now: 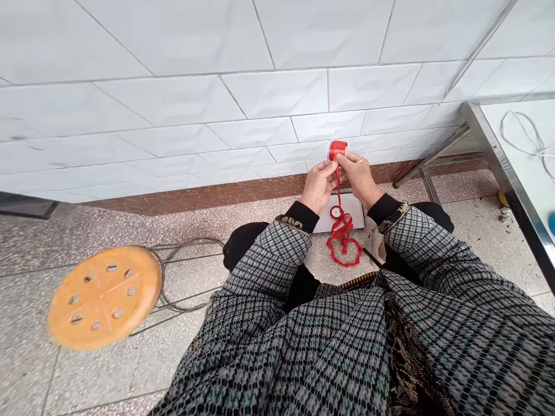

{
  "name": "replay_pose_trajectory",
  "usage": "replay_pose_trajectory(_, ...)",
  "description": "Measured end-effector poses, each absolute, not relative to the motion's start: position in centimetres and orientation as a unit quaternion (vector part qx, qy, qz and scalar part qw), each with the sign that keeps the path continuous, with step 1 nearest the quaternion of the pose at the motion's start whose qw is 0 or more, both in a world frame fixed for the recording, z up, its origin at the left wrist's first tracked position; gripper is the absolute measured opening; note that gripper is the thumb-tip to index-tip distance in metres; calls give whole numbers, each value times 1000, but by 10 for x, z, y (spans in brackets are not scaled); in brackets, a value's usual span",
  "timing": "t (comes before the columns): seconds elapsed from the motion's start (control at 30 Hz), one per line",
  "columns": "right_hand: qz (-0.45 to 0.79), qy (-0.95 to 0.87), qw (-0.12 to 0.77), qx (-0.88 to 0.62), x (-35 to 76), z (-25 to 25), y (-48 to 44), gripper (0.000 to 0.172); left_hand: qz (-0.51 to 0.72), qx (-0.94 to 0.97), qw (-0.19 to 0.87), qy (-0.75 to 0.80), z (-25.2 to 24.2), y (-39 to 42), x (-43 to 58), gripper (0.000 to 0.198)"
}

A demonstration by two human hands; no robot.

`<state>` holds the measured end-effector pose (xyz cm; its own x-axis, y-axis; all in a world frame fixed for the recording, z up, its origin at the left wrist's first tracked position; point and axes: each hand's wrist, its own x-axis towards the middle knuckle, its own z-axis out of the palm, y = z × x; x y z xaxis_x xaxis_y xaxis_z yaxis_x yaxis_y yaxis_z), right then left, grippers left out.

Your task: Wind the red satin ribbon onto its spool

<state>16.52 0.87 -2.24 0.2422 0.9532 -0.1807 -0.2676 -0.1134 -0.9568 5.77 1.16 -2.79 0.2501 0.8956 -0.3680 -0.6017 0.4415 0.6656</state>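
Observation:
Out in front of me, near the tiled wall, my right hand (356,175) is closed on a spool of red ribbon (339,148) with a white rim. My left hand (319,184) pinches the ribbon just below the spool, fingertips close to those of the right. From there a narrow red strand (339,193) hangs down between both hands. Under it, red ribbon lies in loops and a folded ring (344,263), partly over a white flat box or board (318,224) and partly on the floor. A small red roll (335,212) shows near the strand.
An orange round stool (104,294) with wire-like metal legs stands at the left. On the right is a metal-framed table (511,173) with a white cord (531,144) on top. The white tiled wall (277,92) rises close ahead.

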Motion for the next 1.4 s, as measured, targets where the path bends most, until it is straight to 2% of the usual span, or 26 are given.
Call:
replay_pose_trajectory(0.2,552,-307,590,-503,169,-18,7,20,503,197,757,367,-29,12,63,27)
replay_pose_trajectory(0.37,492,-363,579,-539,175,-28,11,17,526,174,742,377,-27,10,69,31)
replay_pose_trajectory(0.57,426,-414,574,-564,183,-44,15,19,507,174,758,370,-27,9,73,19)
replay_pose_trajectory(0.8,527,-308,584,-536,175,-26,8,11,512,156,773,340,-30,9,76,19)
replay_pose_trajectory(0.97,586,-235,572,-524,174,-22,7,22,497,187,753,389,-38,9,75,30)
replay_pose_trajectory(1.1,601,-215,562,-526,176,-30,9,20,508,218,699,454,-45,8,78,38)
replay_pose_trajectory(1.2,616,-200,559,-517,178,-33,11,21,519,190,703,448,-47,6,80,31)
replay_pose_trajectory(1.3,628,-183,550,-520,179,-35,13,28,501,166,733,429,-48,5,80,23)
replay_pose_trajectory(1.4,627,-173,541,-533,179,-34,13,34,488,179,736,433,-50,6,79,25)
